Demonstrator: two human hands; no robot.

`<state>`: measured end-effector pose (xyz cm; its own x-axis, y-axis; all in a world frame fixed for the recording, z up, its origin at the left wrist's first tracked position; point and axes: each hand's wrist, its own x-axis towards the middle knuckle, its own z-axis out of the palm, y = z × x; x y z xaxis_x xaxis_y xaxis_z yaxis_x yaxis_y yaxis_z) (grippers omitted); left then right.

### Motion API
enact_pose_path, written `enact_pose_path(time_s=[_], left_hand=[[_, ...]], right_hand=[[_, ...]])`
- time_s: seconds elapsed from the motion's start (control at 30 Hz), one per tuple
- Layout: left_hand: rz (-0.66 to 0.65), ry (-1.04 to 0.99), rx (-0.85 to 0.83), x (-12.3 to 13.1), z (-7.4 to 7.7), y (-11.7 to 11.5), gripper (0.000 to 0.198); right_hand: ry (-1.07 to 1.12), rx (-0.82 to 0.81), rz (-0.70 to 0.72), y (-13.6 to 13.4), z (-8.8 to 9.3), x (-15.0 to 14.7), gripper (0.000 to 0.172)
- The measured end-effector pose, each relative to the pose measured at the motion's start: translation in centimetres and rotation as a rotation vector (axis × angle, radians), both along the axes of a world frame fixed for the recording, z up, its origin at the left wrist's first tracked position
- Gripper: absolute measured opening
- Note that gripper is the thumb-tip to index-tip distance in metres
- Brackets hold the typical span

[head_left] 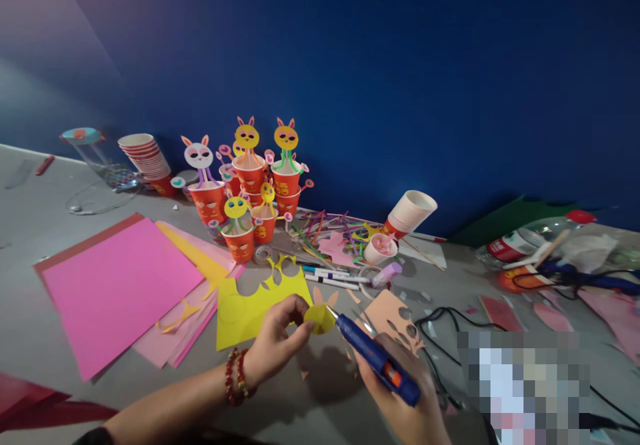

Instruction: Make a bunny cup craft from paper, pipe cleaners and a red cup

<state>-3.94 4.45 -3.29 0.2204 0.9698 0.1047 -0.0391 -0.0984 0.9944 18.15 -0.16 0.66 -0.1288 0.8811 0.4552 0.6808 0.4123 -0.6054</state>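
Observation:
My left hand (pixel 283 335) pinches a yellow paper disc (pixel 316 318) between thumb and fingertips. Two peach paper ears (pixel 319 296) show at the disc's upper edge; whether they are fixed to it I cannot tell. A blue glue gun (pixel 377 358) is gripped in my right hand (pixel 407 391), its metal tip at the disc's right edge. A thin silvery strip shows beside the gun, partly hidden. Behind my left hand lies a yellow sheet (pixel 250 315) with round cutouts. A peach sheet with cutouts (pixel 390 318) lies beyond my right hand.
Red paper cups (pixel 240 241) with paper animal heads stand at the back. Pink sheets (pixel 120 285) lie left. Markers (pixel 333 278), coloured sticks (pixel 310 231) and a glue stick (pixel 387 275) lie mid-table. Black cables (pixel 435 318), a bottle (pixel 537 235) and a blurred patch are right.

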Motion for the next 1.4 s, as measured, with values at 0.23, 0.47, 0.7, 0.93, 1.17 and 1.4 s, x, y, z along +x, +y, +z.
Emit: enact_pose_path(time_s=[0.23,0.47,0.7,0.93,1.17,1.4], left_hand=[[-0.009,0.003,0.015,0.0,-0.1,0.0,0.017],[-0.003,0.007,0.021,0.0,-0.1,0.1,0.016],[0.001,0.007,0.025,0.0,0.0,0.1,0.016],[0.009,0.012,0.027,0.0,0.0,0.1,0.016],[-0.008,0.018,0.034,-0.1,-0.3,0.1,0.016],[-0.002,0.016,0.057,0.0,-0.3,0.2,0.015]], right_hand=[[-0.005,0.005,0.001,0.0,0.2,0.0,0.018],[0.020,-0.014,0.013,-0.1,0.0,0.1,0.017],[0.012,0.001,0.008,-0.1,-0.1,0.0,0.019],[0.013,-0.016,0.002,-0.2,-0.2,0.1,0.018],[-0.003,-0.013,0.007,-0.2,-0.4,0.0,0.019],[-0.025,0.063,0.008,-0.4,-1.2,0.5,0.015]])
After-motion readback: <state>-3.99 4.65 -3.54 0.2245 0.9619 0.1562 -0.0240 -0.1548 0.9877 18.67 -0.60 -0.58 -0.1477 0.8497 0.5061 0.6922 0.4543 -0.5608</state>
